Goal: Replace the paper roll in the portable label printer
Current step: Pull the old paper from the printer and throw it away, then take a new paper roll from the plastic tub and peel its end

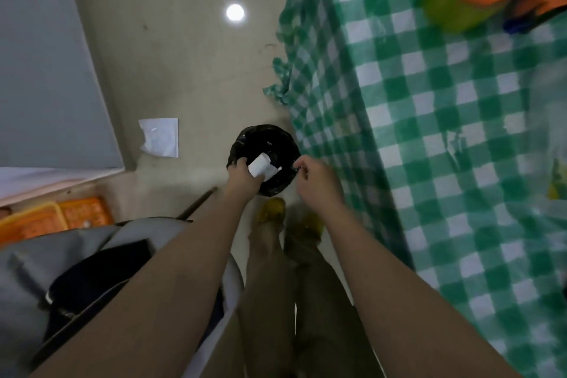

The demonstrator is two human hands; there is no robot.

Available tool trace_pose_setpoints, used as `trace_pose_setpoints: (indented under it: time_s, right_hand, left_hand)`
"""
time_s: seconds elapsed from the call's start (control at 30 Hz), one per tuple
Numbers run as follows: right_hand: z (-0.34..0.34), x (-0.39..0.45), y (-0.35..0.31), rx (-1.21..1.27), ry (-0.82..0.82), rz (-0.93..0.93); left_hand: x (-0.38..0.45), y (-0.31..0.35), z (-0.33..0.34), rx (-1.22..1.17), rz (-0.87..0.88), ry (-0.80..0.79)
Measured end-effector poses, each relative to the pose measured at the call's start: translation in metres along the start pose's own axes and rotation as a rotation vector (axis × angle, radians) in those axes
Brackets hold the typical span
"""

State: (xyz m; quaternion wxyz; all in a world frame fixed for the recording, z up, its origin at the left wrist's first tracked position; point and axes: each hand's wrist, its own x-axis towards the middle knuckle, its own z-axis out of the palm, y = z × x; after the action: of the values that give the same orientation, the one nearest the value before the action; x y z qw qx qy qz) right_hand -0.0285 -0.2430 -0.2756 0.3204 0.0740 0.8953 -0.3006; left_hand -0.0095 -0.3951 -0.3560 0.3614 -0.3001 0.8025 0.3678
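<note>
While the left hand [245, 176] is closed around a small white paper roll [262, 166], holding it directly above the open mouth of a black-lined bin [242, 144] on the floor, the step in hand looks like discarding the spent roll. A loose tail of paper sticks out to the right of the roll, toward the right hand [316, 176]. That hand has its fingers pinched together at the bin's right rim; it seems to grip the edge of the black liner, though blur makes it hard to say whether it holds the plastic or only touches it.

To do this well, the person should keep the roll centred over the opening before letting go, since the paper tail could catch on the rim and leave the roll hanging outside. Holding the liner taut with the right hand would keep the mouth wide. A simple opening of the left fingers should be enough; no throw is needed.

Beyond the bin, a white scrap [159, 136] lies on the floor to the left, well apart. A table under a green checked cloth [429, 132] stands just to the right. The printer itself is not in view, so the new roll is probably not yet loaded.
</note>
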Motion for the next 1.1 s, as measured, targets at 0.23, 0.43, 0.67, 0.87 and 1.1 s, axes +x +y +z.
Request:
trace_pose_setpoints:
  time_s: [0.23, 0.43, 0.67, 0.87, 1.1]
  right_hand:
    - [-0.032, -0.031, -0.018, -0.005, 0.051, -0.193]
    - [-0.128, -0.105, -0.011, 0.043, 0.422, -0.339]
    - [-0.24, -0.173, 0.04, 0.118, 0.808, -0.208]
    - [-0.309, -0.174, 0.097, 0.134, 0.808, -0.058]
    - [-0.341, -0.101, 0.16, -0.095, 0.35, 0.171]
  left_hand:
    - [-0.051, 0.048, -0.027, -0.073, 0.199, 0.108]
    - [-0.15, 0.153, -0.071, -0.143, 0.568, 0.26]
    - [-0.233, 0.267, -0.047, -0.068, 0.922, 0.123]
    - [-0.26, 0.33, 0.021, 0.125, 1.06, 0.021]
    - [-0.254, 0.362, 0.072, 0.396, 1.142, 0.113]
